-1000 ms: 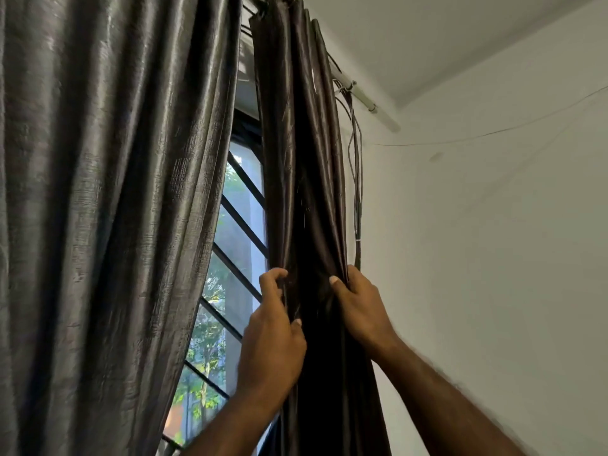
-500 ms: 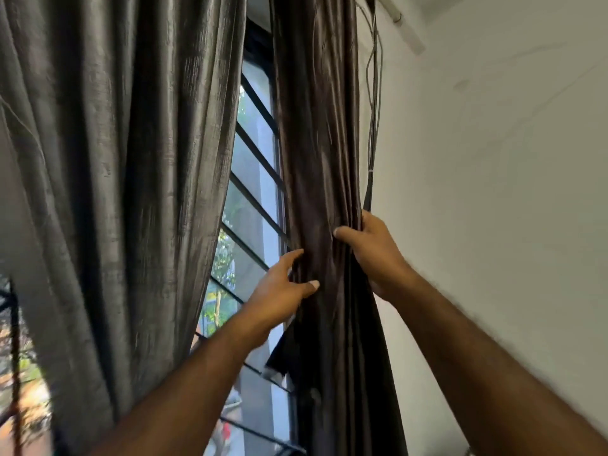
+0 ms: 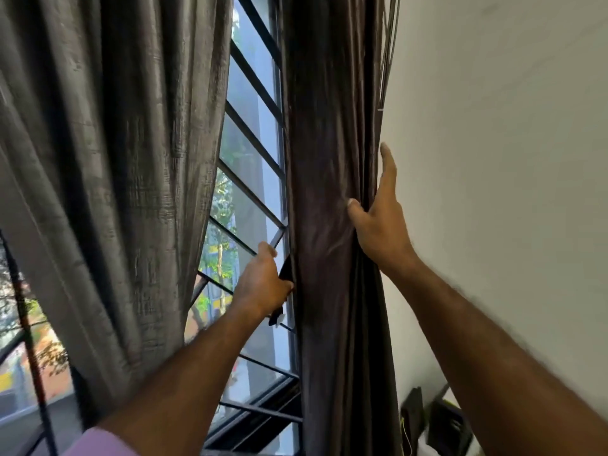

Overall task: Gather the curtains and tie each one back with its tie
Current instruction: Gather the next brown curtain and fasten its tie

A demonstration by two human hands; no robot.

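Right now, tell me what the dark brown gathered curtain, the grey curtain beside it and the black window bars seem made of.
Dark brown gathered curtain: woven fabric with a satin-like sheen; soft folds catch light where the right hand grips it. Grey curtain: heavier textured cloth, crosshatched slubs, dull shine. Black window bars: probably painted metal, thin, straight, matte.

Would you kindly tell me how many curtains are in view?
2. A loose grey textured curtain hangs left of the barred window; a gathered dark brown satin curtain, gripped by the left hand and right hand, hangs beside the white wall. Others may be hidden.
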